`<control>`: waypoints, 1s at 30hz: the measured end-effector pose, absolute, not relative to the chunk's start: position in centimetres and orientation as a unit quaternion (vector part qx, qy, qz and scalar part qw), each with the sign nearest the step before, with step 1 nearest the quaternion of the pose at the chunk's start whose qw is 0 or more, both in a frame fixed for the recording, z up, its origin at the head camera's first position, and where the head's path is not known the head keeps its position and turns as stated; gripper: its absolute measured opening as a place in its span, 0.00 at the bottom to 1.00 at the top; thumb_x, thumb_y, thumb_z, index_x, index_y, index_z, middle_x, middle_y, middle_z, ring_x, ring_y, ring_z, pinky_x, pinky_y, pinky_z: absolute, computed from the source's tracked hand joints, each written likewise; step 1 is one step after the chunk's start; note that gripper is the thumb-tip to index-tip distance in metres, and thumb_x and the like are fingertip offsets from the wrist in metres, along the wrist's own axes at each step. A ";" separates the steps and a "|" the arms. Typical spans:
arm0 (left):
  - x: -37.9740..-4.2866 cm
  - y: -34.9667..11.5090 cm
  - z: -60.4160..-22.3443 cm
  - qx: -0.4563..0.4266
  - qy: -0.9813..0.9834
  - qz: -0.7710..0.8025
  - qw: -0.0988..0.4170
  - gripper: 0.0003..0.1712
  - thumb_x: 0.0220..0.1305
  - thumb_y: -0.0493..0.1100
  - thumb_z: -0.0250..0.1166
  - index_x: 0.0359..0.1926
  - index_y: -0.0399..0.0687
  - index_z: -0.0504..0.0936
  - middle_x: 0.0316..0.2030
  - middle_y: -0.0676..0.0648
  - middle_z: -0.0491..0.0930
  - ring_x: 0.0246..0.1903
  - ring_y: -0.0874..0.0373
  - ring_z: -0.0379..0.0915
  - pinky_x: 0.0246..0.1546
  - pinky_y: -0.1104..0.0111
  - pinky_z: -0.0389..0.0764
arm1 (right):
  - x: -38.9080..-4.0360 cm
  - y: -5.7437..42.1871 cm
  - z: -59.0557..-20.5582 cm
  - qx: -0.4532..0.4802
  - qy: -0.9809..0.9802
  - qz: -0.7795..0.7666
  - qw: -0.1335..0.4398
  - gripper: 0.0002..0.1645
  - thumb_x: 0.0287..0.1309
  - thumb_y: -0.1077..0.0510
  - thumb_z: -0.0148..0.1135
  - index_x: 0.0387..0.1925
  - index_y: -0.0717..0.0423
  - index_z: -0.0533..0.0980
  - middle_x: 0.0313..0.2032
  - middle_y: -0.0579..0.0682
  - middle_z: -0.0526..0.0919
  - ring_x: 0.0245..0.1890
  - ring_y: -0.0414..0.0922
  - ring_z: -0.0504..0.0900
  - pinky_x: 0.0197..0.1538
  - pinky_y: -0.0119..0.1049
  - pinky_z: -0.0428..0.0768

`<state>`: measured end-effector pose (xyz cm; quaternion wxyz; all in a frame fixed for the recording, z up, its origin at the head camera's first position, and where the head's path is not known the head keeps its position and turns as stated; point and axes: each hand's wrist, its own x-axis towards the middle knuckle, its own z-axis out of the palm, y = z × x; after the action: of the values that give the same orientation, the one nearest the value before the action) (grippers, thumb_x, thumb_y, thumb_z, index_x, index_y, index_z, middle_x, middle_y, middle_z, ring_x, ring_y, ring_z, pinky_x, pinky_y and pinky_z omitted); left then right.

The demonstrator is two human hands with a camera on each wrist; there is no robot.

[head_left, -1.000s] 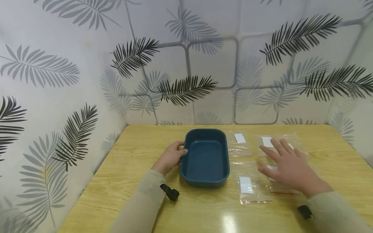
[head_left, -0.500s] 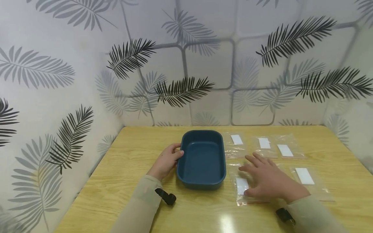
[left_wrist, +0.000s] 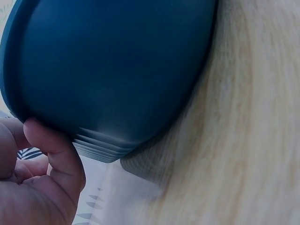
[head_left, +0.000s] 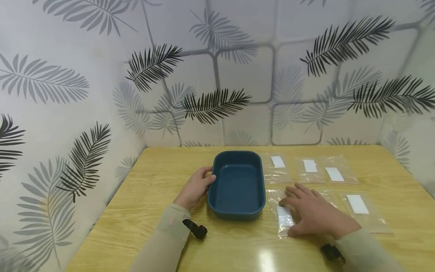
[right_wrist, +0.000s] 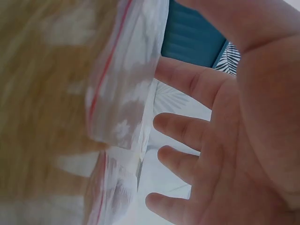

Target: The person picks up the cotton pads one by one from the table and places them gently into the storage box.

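Note:
A dark blue plastic bin (head_left: 238,215) stands on the table in the head view. My left hand (head_left: 196,187) grips its left side near the rim, and in the left wrist view the thumb (left_wrist: 51,145) lies against the bin's wall (left_wrist: 117,70). My right hand (head_left: 314,213) is spread over the nearest clear zip bag (head_left: 283,231), its index finger and thumb beside the white rectangular piece (head_left: 284,216) inside. The right wrist view has the fingers (right_wrist: 183,129) apart, the index tip at the edge of the red-striped zip bag (right_wrist: 126,89). Part of that bag is hidden under the hand.
Several more zip bags with white pieces lie to the right of the bin: one at the back (head_left: 278,161), two beside it (head_left: 310,165) (head_left: 334,174), and one at the right (head_left: 357,204). A leaf-patterned wall (head_left: 244,75) closes off the back of the wooden table (head_left: 163,162).
My right hand has moved left and nearer, from above the right-hand bags to the nearest bag beside the bin, and come down to it. The left hand stays on the bin.

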<state>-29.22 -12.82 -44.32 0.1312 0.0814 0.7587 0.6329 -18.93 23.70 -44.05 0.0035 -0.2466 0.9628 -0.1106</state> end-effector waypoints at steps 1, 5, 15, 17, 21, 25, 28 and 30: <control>-29.2 -12.8 -44.3 0.082 0.758 0.634 0.131 0.29 0.79 0.42 0.54 0.75 0.43 0.62 0.53 0.36 0.73 0.35 0.53 0.71 0.31 0.67 0.72 | -19.0 23.7 -44.1 -0.247 0.963 -0.111 0.002 0.48 0.35 0.29 0.78 0.59 0.42 0.79 0.71 0.62 0.66 0.72 0.69 0.55 0.63 0.75 0.57; -29.2 -12.8 -44.4 0.083 0.757 0.634 0.133 0.29 0.79 0.42 0.54 0.75 0.44 0.62 0.53 0.36 0.73 0.36 0.53 0.70 0.32 0.67 0.72 | -19.2 23.8 -44.1 -0.245 0.963 -0.111 -0.003 0.46 0.37 0.27 0.76 0.59 0.41 0.79 0.70 0.61 0.67 0.72 0.69 0.55 0.64 0.74 0.57; -29.5 -12.8 -44.3 0.084 0.749 0.644 0.129 0.27 0.78 0.42 0.56 0.74 0.44 0.65 0.51 0.35 0.74 0.33 0.54 0.72 0.31 0.67 0.73 | -19.4 23.9 -44.1 -0.237 0.964 -0.122 -0.001 0.44 0.39 0.29 0.77 0.58 0.41 0.80 0.68 0.62 0.69 0.71 0.71 0.56 0.61 0.75 0.59; -29.5 -12.9 -44.4 0.085 0.750 0.643 0.131 0.27 0.78 0.42 0.56 0.74 0.44 0.64 0.51 0.35 0.74 0.33 0.54 0.72 0.31 0.67 0.73 | -19.4 23.8 -44.1 -0.236 0.964 -0.125 0.001 0.43 0.38 0.30 0.77 0.57 0.42 0.80 0.68 0.62 0.69 0.71 0.70 0.56 0.62 0.75 0.59; -29.6 -13.0 -44.5 0.085 0.747 0.644 0.137 0.28 0.79 0.43 0.56 0.74 0.46 0.64 0.53 0.35 0.74 0.33 0.54 0.72 0.31 0.67 0.73 | -19.4 23.7 -44.1 -0.237 0.962 -0.133 -0.002 0.42 0.38 0.34 0.78 0.56 0.45 0.81 0.68 0.62 0.69 0.71 0.70 0.56 0.64 0.73 0.58; -29.6 -13.0 -44.7 0.089 0.745 0.645 0.141 0.28 0.79 0.44 0.56 0.75 0.46 0.63 0.53 0.35 0.74 0.33 0.54 0.72 0.31 0.67 0.74 | -19.3 23.5 -44.0 -0.245 0.960 -0.134 -0.008 0.41 0.39 0.36 0.79 0.54 0.50 0.82 0.68 0.64 0.69 0.72 0.69 0.56 0.66 0.71 0.57; -29.5 -13.0 -44.8 0.090 0.745 0.646 0.140 0.29 0.79 0.43 0.55 0.75 0.44 0.62 0.53 0.35 0.74 0.33 0.55 0.72 0.31 0.68 0.74 | -19.3 23.3 -44.0 -0.254 0.959 -0.126 -0.016 0.39 0.39 0.37 0.79 0.53 0.52 0.82 0.67 0.63 0.70 0.71 0.68 0.57 0.66 0.69 0.58; -29.5 -13.0 -44.8 0.089 0.746 0.645 0.139 0.29 0.79 0.42 0.55 0.75 0.44 0.62 0.52 0.35 0.74 0.32 0.55 0.71 0.30 0.68 0.74 | -19.3 23.1 -44.0 -0.264 0.957 -0.116 -0.024 0.39 0.39 0.37 0.79 0.51 0.53 0.83 0.66 0.62 0.71 0.71 0.68 0.58 0.66 0.69 0.59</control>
<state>-29.48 -13.02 -44.77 0.1389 0.0891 0.7464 0.6447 -19.30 23.15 -44.04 -0.0238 -0.2636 0.9574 -0.1158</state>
